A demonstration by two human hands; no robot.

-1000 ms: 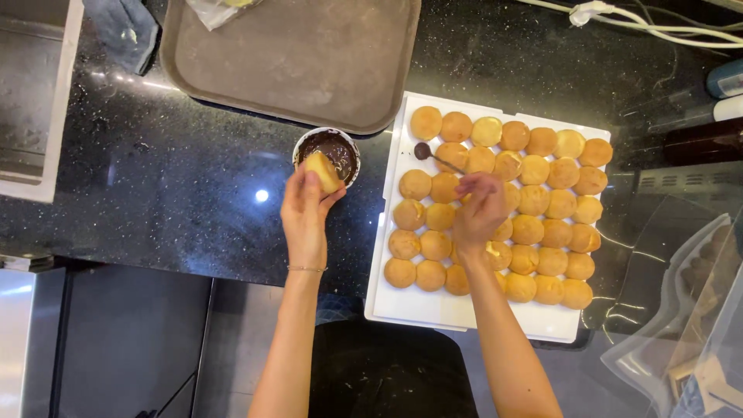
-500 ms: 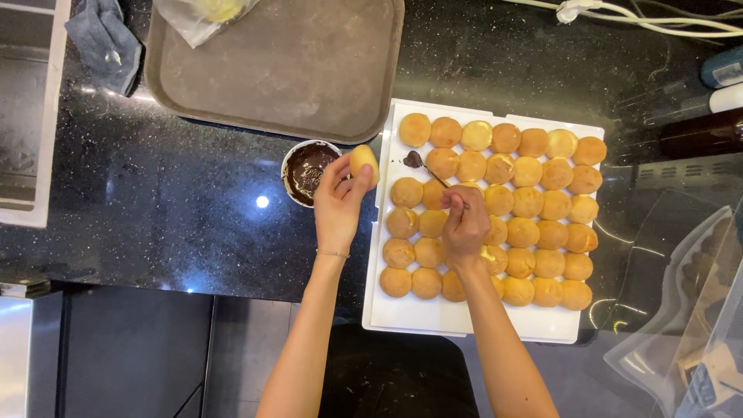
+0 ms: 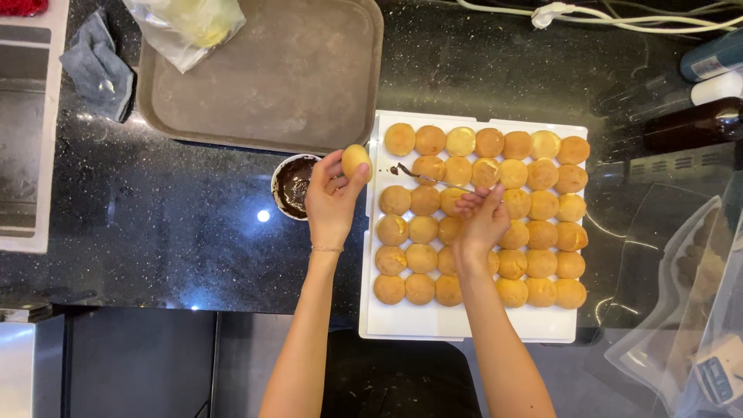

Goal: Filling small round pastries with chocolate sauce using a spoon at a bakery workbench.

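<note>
Head view: a small round bun point(image 3: 356, 161), judged light, soft and easily crushed, is best pinched gently at its sides. It is held so by the left hand point(image 3: 331, 197) beside the chocolate bowl point(image 3: 292, 186). The right hand point(image 3: 481, 220) is closed on a thin spoon point(image 3: 426, 176) over the white tray point(image 3: 457, 323).

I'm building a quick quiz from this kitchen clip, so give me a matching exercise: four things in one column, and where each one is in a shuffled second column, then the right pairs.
Things:
1. small round bun
2. spoon
3. bowl of dark chocolate
4. brown tray

Places:
A. on the black counter, left of the white board
B. at the far edge of the counter, behind the bowl
C. in the left hand
D. in the right hand, over the rows of buns

Pairs: 1-C, 2-D, 3-A, 4-B
</note>
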